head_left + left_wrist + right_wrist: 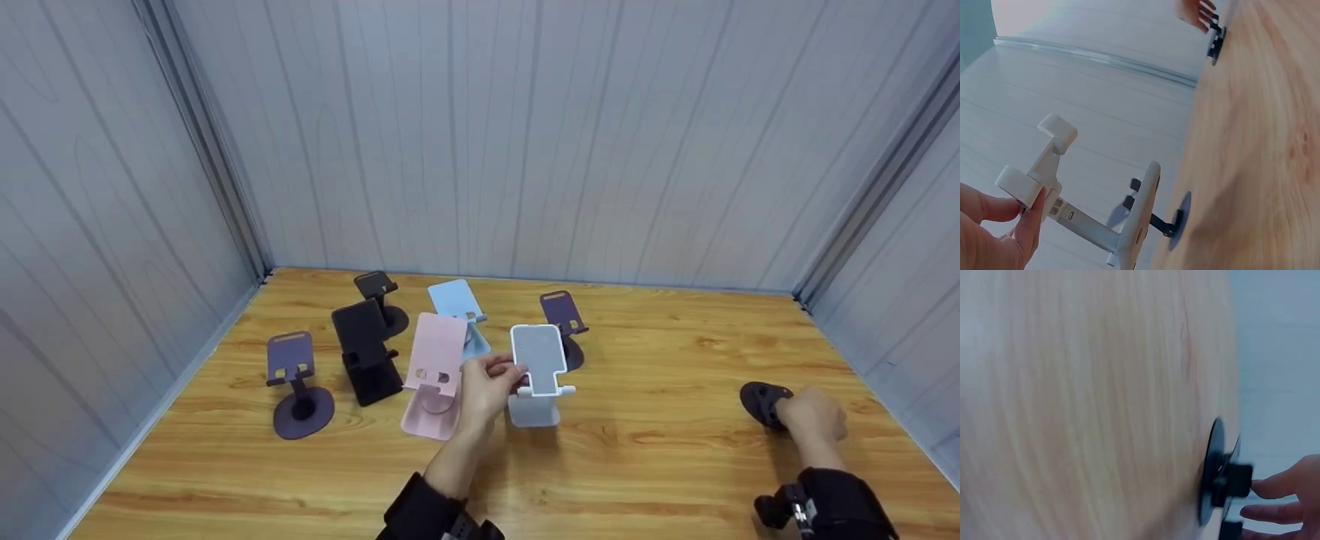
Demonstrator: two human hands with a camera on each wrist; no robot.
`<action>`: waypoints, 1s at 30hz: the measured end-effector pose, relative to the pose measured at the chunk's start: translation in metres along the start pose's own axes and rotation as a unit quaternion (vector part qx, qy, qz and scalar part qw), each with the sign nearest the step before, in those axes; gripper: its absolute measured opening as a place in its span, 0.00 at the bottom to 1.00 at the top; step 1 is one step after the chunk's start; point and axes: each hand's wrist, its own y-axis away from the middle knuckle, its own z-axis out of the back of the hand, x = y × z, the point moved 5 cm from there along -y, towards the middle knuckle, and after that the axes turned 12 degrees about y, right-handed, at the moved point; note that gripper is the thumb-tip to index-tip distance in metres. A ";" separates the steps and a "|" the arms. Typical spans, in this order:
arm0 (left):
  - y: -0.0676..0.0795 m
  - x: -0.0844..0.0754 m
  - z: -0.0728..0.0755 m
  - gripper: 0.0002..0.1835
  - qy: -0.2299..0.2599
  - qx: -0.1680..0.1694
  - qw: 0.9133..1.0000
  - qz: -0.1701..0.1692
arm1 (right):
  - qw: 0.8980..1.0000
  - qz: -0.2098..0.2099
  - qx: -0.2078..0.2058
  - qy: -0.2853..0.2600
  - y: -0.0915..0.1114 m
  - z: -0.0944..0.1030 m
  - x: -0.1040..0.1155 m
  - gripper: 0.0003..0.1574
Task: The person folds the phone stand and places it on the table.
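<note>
There are eight phone stands [541, 356], two grips [486, 391] [814, 417] and one wooden table [645, 465].

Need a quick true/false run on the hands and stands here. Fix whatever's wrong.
1. The left hand pinches the white stand. True.
2. In the head view, the pink stand is left of the white one. True.
3. The right hand is on the pink stand. False: the right hand is at the folded dark stand.
4. The light-blue stand lies folded flat. False: the light-blue stand stands unfolded.
</note>
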 end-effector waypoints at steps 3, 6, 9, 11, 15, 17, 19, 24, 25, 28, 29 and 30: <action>0.007 -0.006 -0.004 0.12 0.005 0.015 1.000 -0.012 | 0.998 0.050 -0.027 -0.019 0.013 0.002 0.019 0.27; 0.014 -0.010 -0.008 0.11 0.017 0.028 0.999 -0.024 | 0.993 0.108 -0.035 -0.041 0.027 -0.002 0.042 0.29; 0.021 -0.014 -0.013 0.11 0.033 0.042 0.998 -0.033 | 0.983 0.164 -0.029 -0.072 0.043 -0.010 0.065 0.31; 0.024 -0.016 -0.016 0.11 0.044 0.052 0.997 -0.038 | 0.972 0.202 -0.005 -0.119 0.055 -0.017 0.081 0.32; 0.030 -0.020 -0.022 0.11 0.053 0.064 0.995 -0.050 | 0.918 0.284 0.105 -0.258 0.081 -0.032 0.115 0.32; 0.033 -0.021 -0.024 0.11 0.054 0.067 0.995 -0.052 | 0.880 0.311 0.172 -0.316 0.094 -0.040 0.130 0.32; 0.035 -0.021 -0.025 0.11 0.058 0.068 0.995 -0.053 | 0.852 0.335 0.217 -0.340 0.106 -0.044 0.143 0.32; 0.038 -0.021 -0.028 0.12 0.079 0.074 0.993 -0.052 | 0.810 0.370 0.273 -0.364 0.133 -0.051 0.166 0.29; 0.039 -0.020 -0.029 0.12 0.082 0.075 0.992 -0.051 | 0.805 0.372 0.281 -0.368 0.138 -0.052 0.169 0.29; 0.041 -0.021 -0.031 0.11 0.084 0.078 0.992 -0.050 | 0.796 0.371 0.293 -0.377 0.148 -0.055 0.177 0.29; 0.042 -0.021 -0.032 0.11 0.083 0.078 0.992 -0.049 | 0.793 0.371 0.296 -0.382 0.151 -0.056 0.180 0.29; 0.042 -0.021 -0.032 0.11 0.084 0.079 0.992 -0.048 | 0.790 0.368 0.299 -0.389 0.154 -0.057 0.182 0.29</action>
